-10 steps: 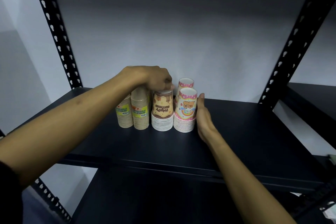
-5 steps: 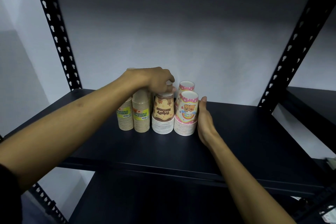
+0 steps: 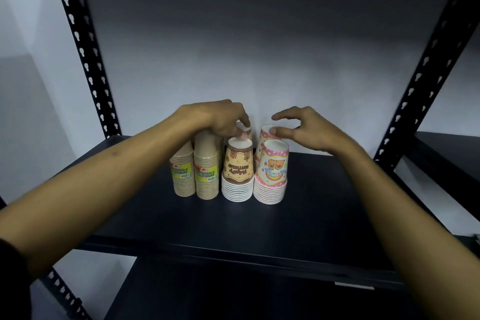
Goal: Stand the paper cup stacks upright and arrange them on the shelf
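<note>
We face a dark shelf (image 3: 324, 205) where four front stacks stand upright, rims down: two beige stacks (image 3: 194, 171), a brown-print stack (image 3: 237, 171), a pink front stack (image 3: 271, 174). Behind them, our left hand (image 3: 218, 119) pinches a rear stack's top; our right hand (image 3: 309, 130), fingers loosely spread, touches the pink rear stack (image 3: 266, 131).

A stockroom or shop storage corner. A black boltless steel rack (image 3: 324, 205) with keyhole-slotted uprights (image 3: 85, 60) stands against a bare pale wall (image 3: 233, 47), with another shelf board (image 3: 446, 148) to the right. Retail-packed cup stacks (image 3: 207, 171) with printed labels stand in a row on the shelf, like goods for sale.
</note>
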Tool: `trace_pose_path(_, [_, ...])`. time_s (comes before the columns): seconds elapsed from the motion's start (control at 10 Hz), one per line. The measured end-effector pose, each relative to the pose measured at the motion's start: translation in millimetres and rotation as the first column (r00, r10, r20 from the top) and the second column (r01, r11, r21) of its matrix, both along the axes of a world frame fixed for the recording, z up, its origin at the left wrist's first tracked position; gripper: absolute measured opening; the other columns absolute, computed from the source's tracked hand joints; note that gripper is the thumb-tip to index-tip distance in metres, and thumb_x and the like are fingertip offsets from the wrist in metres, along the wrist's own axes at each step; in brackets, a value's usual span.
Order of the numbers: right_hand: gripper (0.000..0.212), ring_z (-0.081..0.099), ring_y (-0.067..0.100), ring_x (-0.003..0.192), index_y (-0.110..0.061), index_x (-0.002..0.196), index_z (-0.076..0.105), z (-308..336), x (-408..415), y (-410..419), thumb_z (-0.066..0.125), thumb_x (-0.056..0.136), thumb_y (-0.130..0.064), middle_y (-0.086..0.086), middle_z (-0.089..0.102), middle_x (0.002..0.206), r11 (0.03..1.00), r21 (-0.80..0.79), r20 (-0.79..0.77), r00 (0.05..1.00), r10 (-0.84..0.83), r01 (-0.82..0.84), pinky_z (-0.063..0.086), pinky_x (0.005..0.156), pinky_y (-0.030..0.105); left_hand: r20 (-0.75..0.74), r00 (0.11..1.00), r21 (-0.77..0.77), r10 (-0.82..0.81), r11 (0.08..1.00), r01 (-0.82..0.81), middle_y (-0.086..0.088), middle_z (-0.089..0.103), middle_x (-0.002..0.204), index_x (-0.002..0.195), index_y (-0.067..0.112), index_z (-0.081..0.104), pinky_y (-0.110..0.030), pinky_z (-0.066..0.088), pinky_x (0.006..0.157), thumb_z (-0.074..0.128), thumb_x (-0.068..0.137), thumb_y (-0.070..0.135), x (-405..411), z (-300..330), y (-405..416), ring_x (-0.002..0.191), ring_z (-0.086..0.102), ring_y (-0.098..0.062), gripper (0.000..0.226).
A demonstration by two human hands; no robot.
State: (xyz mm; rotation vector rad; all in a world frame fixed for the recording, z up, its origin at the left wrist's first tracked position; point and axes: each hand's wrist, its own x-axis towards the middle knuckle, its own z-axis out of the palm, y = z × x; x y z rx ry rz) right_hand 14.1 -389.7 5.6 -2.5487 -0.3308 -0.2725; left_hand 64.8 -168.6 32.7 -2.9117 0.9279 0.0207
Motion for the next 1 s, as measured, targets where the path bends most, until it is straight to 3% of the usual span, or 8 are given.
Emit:
trace_pose_path(0.1, [0.057,0.040,0.023,0.143,-0.023,0.144,0.052,14.4,7.4,1.1,0.066,0.092,-0.042,-0.001,0.044,0.156,0.977,-0.199,-0.170,0.985,0.040,-0.074,0.034,0.113,0.039,-0.038,0.999,0.008,-0.021,1.000,0.021,-0.004,0.055,0.146,0.144,0.020,0.053,-0.034,0.043,0.101,0.059,0.098,0.040,0.2,-1.1,-2.0,0.129,0.053,-0.028,0.051])
trace_pose_path(0.2, [0.061,0.040,0.025,0.143,-0.020,0.148,0.046,12.0,8.7,1.2,0.063,0.094,-0.042,0.000,0.040,0.158,0.965,-0.236,-0.257,0.965,0.052,-0.115,0.034,0.114,0.041,-0.045,0.998,0.003,-0.046,0.999,0.046,-0.002,0.057,0.144,0.144,0.020,0.054,-0.033,0.043,0.100,0.058,0.098,0.040,-0.3,-1.0,-0.1,0.127,0.055,-0.027,0.050])
trace_pose_path(0.4, [0.059,0.037,0.021,0.145,-0.022,0.149,0.045,-1.4,11.3,-5.6,0.062,0.095,-0.040,-0.003,0.037,0.160,0.980,-0.152,-0.234,0.968,0.094,-0.132,0.032,0.113,0.035,-0.043,0.997,-0.038,-0.071,0.997,0.070,-0.001,0.060,0.141,0.143,0.020,0.054,-0.030,0.043,0.097,0.060,0.097,0.041,0.4,-2.9,4.4,0.125,0.057,-0.026,0.052])
trace_pose_path(0.6, [0.059,0.038,0.022,0.145,-0.021,0.149,0.045,-5.7,11.9,-5.9,0.061,0.095,-0.039,-0.002,0.036,0.161,0.982,-0.134,-0.220,0.970,0.103,-0.135,0.034,0.118,0.043,-0.037,0.997,-0.046,-0.073,0.996,0.071,-0.002,0.059,0.142,0.143,0.019,0.055,-0.031,0.043,0.097,0.060,0.098,0.039,0.9,-3.7,6.9,0.126,0.056,-0.026,0.050])
trace_pose_path(1.0, [0.051,0.042,0.021,0.142,-0.021,0.143,0.053,-8.9,11.9,-9.5,0.064,0.095,-0.036,-0.002,0.042,0.157,0.990,-0.024,-0.184,0.974,0.129,-0.136,0.036,0.115,0.041,-0.021,0.997,-0.065,-0.080,0.995,0.079,-0.002,0.057,0.144,0.143,0.020,0.054,-0.027,0.041,0.093,0.059,0.098,0.039,7.8,-6.8,8.9,0.127,0.055,-0.025,0.050])
